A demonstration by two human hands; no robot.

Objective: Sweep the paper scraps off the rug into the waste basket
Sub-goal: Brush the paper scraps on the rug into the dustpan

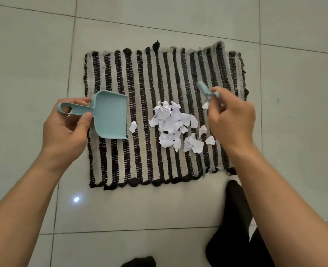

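- Head view: our left hand (67, 128) has its fingers closed round the handle of the small pale-blue plastic dustpan (109, 114), its open mouth facing the crumpled white paper scraps (173, 125) heaped on the ribbed black-and-grey striped woven rug (140, 160), ready, we judge, to catch them.
- Our right hand (231, 120) pinches a blurred pale-blue brush (204, 89) beside the heap.
- No waste basket shows.

Rug (140, 116): black-and-cream striped weave, flat on floor, edges knotted and slightly wavy. Paper scraps (173, 125): white, torn, crumpled, heaped loosely right of rug's centre; one stray piece (133, 126) lies apart to the left, others scatter at the right.
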